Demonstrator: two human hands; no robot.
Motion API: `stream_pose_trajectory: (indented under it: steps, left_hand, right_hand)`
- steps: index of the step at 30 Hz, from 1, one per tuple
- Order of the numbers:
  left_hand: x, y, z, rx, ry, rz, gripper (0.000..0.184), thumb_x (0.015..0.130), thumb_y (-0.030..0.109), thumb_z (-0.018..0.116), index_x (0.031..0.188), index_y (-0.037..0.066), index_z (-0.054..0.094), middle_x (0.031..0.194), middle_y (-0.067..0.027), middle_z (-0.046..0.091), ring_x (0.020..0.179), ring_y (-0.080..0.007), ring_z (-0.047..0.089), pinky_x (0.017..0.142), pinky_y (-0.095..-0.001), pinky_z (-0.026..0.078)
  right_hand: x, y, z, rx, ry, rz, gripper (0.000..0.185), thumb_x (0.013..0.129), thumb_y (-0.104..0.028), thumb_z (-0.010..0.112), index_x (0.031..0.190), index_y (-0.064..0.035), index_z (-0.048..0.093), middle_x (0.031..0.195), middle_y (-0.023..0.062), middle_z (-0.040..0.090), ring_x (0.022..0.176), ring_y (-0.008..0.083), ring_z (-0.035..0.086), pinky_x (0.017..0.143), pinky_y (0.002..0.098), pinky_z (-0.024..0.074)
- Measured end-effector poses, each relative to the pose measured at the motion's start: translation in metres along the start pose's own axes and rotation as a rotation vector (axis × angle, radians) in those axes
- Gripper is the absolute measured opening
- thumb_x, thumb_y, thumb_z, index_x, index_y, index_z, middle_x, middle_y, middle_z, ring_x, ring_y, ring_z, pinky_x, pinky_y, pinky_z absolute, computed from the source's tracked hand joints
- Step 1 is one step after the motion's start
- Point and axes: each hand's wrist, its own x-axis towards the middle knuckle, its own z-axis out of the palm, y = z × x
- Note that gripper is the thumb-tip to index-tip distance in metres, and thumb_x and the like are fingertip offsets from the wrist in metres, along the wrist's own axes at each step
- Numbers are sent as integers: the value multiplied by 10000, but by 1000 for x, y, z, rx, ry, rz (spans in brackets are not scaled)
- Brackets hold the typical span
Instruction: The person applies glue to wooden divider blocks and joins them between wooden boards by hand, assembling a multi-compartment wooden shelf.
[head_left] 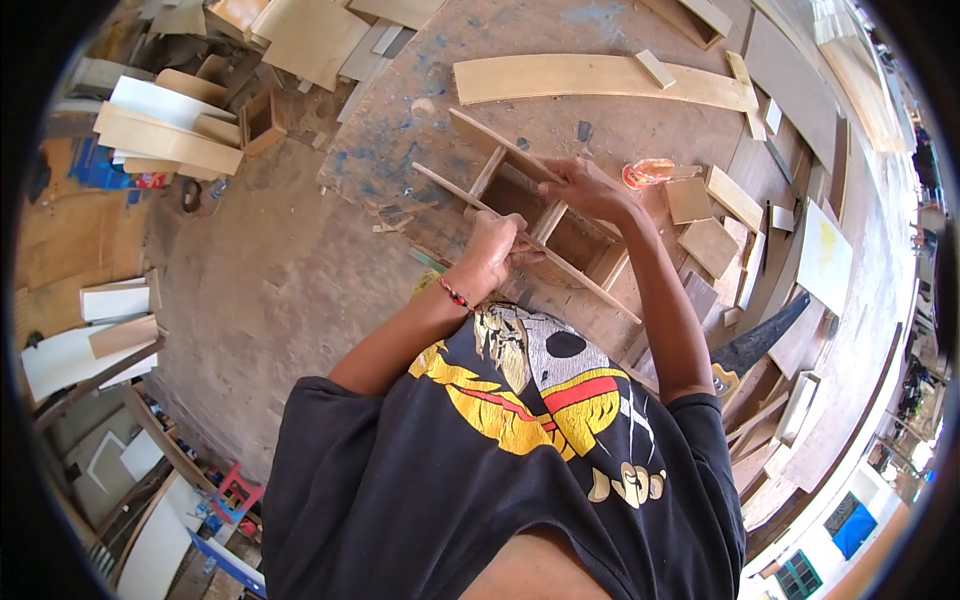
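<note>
A small wooden frame [588, 279] with two long side boards and short crosspieces lies on the worktable [400, 130]. My left hand [492, 248] is closed round the near side board, close to the middle crosspiece. On the far side board my right hand [588, 188] grips with bent fingers, near the same crosspiece. Between the boards, open compartments show. To the right of my right hand lies a red-and-clear bottle [648, 173], beside small wooden blocks [688, 201].
A long curved board [600, 78] lies beyond the frame, with a small block on it. A handsaw [762, 345] rests at the right among offcuts. Stacked boards [170, 130] stand at the upper left; a pink stool [238, 493] is at the lower left.
</note>
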Motion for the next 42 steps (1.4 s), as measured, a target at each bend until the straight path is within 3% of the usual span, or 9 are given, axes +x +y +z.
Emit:
stream_pose_trajectory:
  steps: [6,13,18,31,33,37,40,41,42]
  left_hand:
    - [6,26,1,187,-5,-88,146,787,7,515,886,-76,447,771,-166,548,612,-276,635,562,-443,598]
    - [22,48,14,466,0,-90,112,774,-9,534,855,-63,479,698,-114,547,551,-234,603,507,-405,594]
    - [21,58,20,527,-32,-78,123,780,3,543,875,-41,477,833,-119,528,704,-246,616,566,-413,598]
    - [35,59,17,583,-47,-86,113,791,11,535,893,-26,503,818,-114,553,704,-233,616,594,-424,593]
    - [34,62,17,543,-137,-152,258,799,6,548,1023,-73,447,1046,-155,453,877,-270,550,598,-417,601]
    - [24,58,18,613,-161,-90,216,858,177,568,966,0,510,881,-142,568,764,-248,619,645,-427,586]
    - [23,55,6,514,-70,-53,516,865,514,508,1146,82,486,1029,-114,547,919,-231,586,783,-419,530]
    - [28,45,-2,524,-76,-56,516,865,514,508,1146,82,486,1029,-114,547,919,-231,586,783,-419,530]
    - [29,36,-8,479,-20,193,591,885,490,486,1222,15,386,1102,-129,506,1036,-221,513,862,-393,463]
  right_hand:
    - [-2,5,4,59,86,44,404,844,-294,594,1123,-4,556,858,178,620,845,264,589,766,365,438]
    - [-9,16,10,66,207,125,418,836,-274,595,1184,-49,540,914,232,625,892,360,605,767,416,454]
    - [-17,19,14,121,331,150,408,826,-248,605,1184,-63,541,991,264,596,971,388,578,804,426,448]
    - [-22,13,14,141,365,139,360,810,-207,617,1115,-28,545,957,257,604,937,402,579,783,442,441]
    - [-25,9,11,89,340,165,390,827,-296,605,1106,-29,547,918,249,613,909,393,593,773,446,442]
    - [-27,12,10,130,275,227,563,873,-497,490,1161,-15,530,1019,259,601,1008,384,568,844,431,431]
    - [-21,39,20,246,403,41,866,845,-707,252,1285,15,438,1268,246,479,1223,372,416,1008,394,334]
    - [-22,42,17,252,411,46,866,845,-707,252,1285,15,438,1268,246,479,1223,372,416,1008,394,334]
    - [-22,44,13,319,354,56,866,847,-705,257,1295,17,424,1266,238,486,1218,356,429,1006,380,337]
